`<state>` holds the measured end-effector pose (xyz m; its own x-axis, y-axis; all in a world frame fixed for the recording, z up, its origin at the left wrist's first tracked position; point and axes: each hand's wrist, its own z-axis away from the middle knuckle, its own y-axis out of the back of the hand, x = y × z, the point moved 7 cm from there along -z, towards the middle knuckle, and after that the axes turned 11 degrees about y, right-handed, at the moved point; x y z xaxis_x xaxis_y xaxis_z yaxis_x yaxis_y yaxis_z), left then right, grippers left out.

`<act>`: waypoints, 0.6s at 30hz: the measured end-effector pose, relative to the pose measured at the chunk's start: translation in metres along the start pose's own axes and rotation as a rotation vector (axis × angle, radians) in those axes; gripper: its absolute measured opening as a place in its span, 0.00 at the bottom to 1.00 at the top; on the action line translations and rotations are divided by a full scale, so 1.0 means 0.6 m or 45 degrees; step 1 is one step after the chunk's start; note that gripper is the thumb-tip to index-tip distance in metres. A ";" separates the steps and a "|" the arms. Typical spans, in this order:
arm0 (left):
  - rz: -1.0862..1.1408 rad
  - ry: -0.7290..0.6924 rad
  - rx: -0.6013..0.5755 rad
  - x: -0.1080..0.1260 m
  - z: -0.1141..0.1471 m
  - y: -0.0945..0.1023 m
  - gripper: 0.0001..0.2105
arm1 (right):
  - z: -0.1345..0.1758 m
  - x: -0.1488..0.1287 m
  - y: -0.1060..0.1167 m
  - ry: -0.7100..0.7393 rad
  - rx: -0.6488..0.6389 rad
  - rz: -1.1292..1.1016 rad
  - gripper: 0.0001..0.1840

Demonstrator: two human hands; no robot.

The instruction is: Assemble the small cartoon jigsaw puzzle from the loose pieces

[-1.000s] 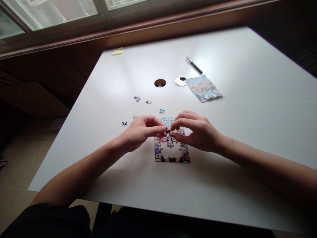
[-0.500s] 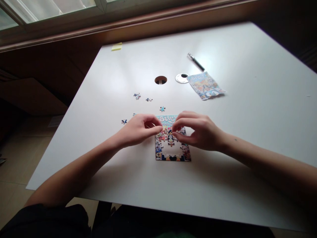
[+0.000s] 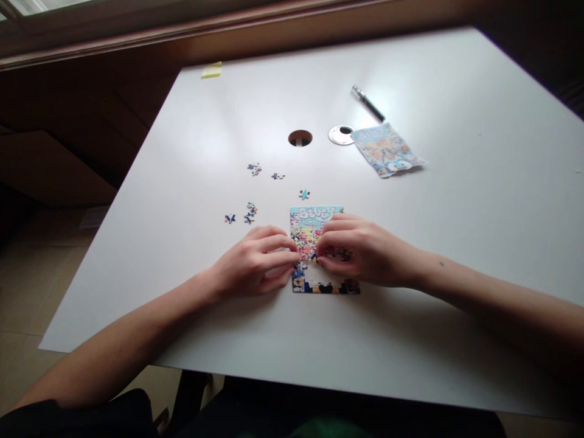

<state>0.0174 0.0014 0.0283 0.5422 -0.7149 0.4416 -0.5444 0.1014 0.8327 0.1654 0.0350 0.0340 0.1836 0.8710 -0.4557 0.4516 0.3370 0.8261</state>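
Note:
A colourful jigsaw puzzle (image 3: 314, 233) lies flat on the white table, its upper part filled with pieces and a bare patch in its lower middle. My right hand (image 3: 360, 249) reaches over its right side, thumb and index finger pinched on a small dark puzzle piece (image 3: 313, 258) at the top of that patch. The piece is mostly hidden by the fingers. At the puzzle's left edge rests my left hand (image 3: 255, 261), fingers curved and somewhat apart, fingertips touching the border, with nothing visible in its grasp.
Several loose pieces, among them a light-blue one (image 3: 304, 194) and a small cluster (image 3: 255, 168), lie beyond my left hand. Farther back are a round table hole (image 3: 300, 139), a metal ring cover (image 3: 337, 134), a crumpled picture sheet (image 3: 387, 149), a pen (image 3: 368, 103) and a yellow sticky note (image 3: 212, 70).
My left hand has drawn back toward me to the puzzle's left edge, uncovering loose pieces behind it. My right hand has moved slightly toward me over the puzzle. The view has shifted a little.

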 end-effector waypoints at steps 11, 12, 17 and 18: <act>-0.003 -0.006 -0.017 0.003 -0.003 0.002 0.13 | 0.002 0.003 -0.007 -0.029 -0.031 -0.012 0.05; -0.013 -0.011 -0.019 0.003 -0.003 0.002 0.13 | 0.002 0.003 -0.007 -0.032 -0.034 -0.014 0.05; -0.038 -0.010 -0.038 0.004 -0.001 -0.001 0.13 | 0.002 0.004 -0.008 -0.043 -0.042 -0.018 0.06; -0.048 -0.007 -0.046 0.004 0.000 -0.003 0.14 | 0.002 0.004 -0.008 -0.041 -0.040 -0.017 0.06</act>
<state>0.0196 -0.0001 0.0280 0.5581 -0.7226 0.4079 -0.5003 0.0992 0.8602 0.1649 0.0351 0.0282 0.2060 0.8546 -0.4766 0.4264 0.3600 0.8298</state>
